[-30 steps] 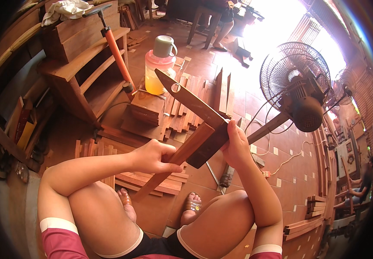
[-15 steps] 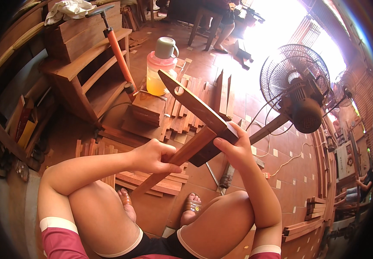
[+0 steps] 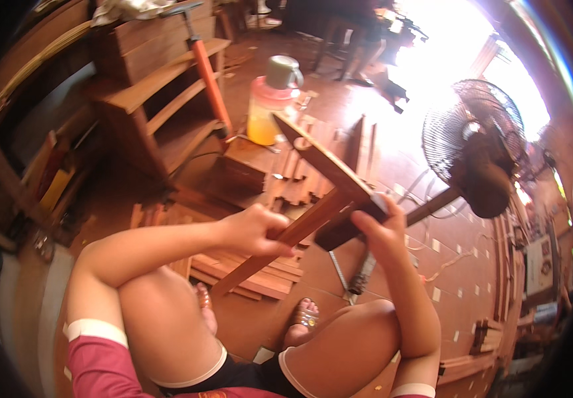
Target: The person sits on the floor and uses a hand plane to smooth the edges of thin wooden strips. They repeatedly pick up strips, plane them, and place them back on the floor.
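Apparently braced mid-air | left hand [image 3: 256, 232]: fingers wrapped round wooden strip [image 3: 313, 222], likely to steady its slant | right hand [image 3: 384, 227]: fingers gripping try square [image 3: 319, 158] near its corner, seemingly to seat it against the strip's upper end | strip: above stacked boards [image 3: 276, 282] on floor [image 3: 458, 305]

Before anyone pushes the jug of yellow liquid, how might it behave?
The jug would probably slosh, since yellow liquid shows inside. That liquid sits in its lower part, which may help steady it against tipping. The grey-green cup perched on top could well topple off.
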The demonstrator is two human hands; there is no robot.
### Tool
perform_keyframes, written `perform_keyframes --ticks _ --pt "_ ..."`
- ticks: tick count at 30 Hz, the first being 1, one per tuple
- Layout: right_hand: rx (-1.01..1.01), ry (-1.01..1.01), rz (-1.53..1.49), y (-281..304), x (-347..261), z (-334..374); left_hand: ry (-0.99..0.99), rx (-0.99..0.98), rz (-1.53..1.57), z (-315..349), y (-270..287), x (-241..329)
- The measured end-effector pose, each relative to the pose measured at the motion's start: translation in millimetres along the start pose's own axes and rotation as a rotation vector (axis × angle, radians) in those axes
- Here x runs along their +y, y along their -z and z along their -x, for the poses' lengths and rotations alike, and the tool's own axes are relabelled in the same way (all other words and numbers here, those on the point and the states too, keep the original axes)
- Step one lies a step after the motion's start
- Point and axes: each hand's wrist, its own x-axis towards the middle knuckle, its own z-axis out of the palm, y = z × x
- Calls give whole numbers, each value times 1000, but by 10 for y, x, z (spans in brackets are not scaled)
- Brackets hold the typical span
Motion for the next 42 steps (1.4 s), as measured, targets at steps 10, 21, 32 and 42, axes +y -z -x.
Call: perform_keyframes --ticks 10,21,32,42 --pt "166 -35 -193 549 194 56 519 419 -471 701 1111 -1280" --pt "204 -149 -70 731 379 70 1108 150 -612 2189 860 -2652" --pt "88 -250 115 337 461 -122 1255 237 -540 1878 693 -2586" --pt "-68 -262 217 232 630 -239 858 242 -756 1873 599 -2821"
